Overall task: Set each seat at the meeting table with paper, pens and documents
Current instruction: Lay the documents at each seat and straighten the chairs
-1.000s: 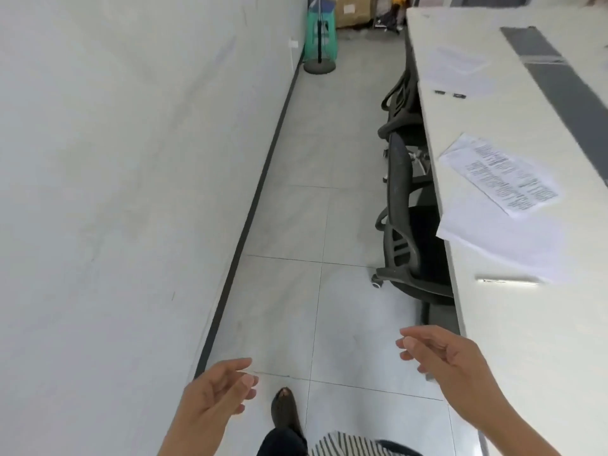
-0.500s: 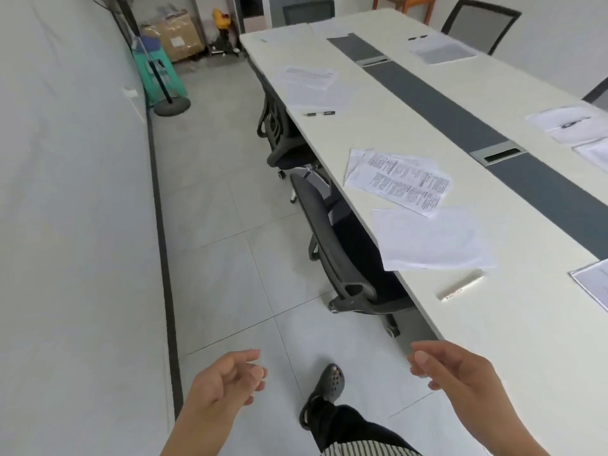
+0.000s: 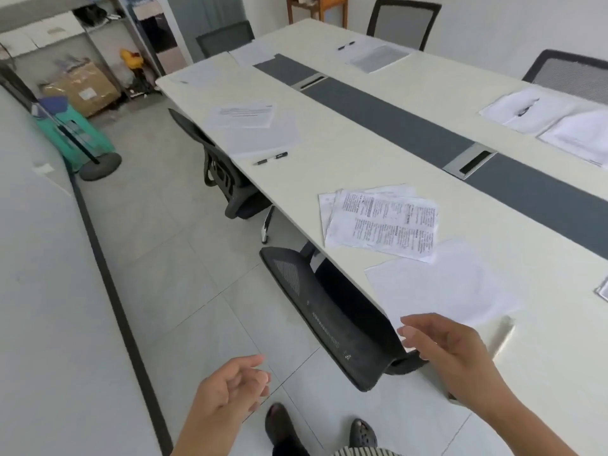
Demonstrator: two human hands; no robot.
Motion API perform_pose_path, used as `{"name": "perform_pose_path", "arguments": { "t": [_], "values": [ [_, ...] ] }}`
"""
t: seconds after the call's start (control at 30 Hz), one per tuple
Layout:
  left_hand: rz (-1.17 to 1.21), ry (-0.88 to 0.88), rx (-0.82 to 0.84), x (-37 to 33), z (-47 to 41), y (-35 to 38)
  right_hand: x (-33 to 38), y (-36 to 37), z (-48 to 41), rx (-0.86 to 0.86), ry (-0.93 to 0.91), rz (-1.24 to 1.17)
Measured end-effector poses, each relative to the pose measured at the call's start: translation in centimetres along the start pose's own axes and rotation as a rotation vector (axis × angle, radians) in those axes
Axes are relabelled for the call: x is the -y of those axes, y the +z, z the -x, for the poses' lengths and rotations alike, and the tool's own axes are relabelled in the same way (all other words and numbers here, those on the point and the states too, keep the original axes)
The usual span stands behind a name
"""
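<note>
Left grip (image 3: 230, 386) released, fingers loosely curled round nothing, low over the floor (image 3: 184, 258). Right grip (image 3: 450, 350) also released and empty, fingers half bent, above the near edge of the surface (image 3: 362, 153), just short of a blank sheet (image 3: 441, 284).

Sheet flat, skewed to the edge, one corner close to it. Just beyond, a fanned printed document (image 3: 385, 222), also skewed, its near corner touching the sheet. Beside the sheet's near corner, a pale pen (image 3: 501, 334), blurred, long axis slanting away from the edge toward the dark strip (image 3: 394, 123); tip end impossible to tell.

Next seat along: document (image 3: 243, 115) on a sheet (image 3: 263, 136), then a black pen (image 3: 271, 158) lying crosswise to the edge, just beside that sheet.

Two chairs (image 3: 329, 317) tucked under the edge, backs toward the aisle. Bare floor between the chair backs and the wall (image 3: 33, 291). Bare surface between the two settings and near the right grip.
</note>
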State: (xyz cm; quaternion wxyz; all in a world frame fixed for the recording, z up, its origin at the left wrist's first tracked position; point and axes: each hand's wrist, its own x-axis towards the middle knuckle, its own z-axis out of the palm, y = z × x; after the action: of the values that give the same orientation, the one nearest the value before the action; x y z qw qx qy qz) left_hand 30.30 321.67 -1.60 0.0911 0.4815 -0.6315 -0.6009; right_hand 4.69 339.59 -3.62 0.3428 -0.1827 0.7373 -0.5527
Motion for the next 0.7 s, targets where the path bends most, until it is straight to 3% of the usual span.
{"name": "perform_pose_path", "arguments": {
  "t": [0.43, 0.7],
  "values": [
    [-0.233, 0.086, 0.463, -11.3, -26.0, -5.0, 2.7, 7.6, -9.4, -0.468, 0.177, 0.045],
    [-0.374, 0.178, 0.739, -17.7, -34.5, -0.5, 4.0, 10.8, -9.1, -0.721, 0.311, -0.037]
  ]
}}
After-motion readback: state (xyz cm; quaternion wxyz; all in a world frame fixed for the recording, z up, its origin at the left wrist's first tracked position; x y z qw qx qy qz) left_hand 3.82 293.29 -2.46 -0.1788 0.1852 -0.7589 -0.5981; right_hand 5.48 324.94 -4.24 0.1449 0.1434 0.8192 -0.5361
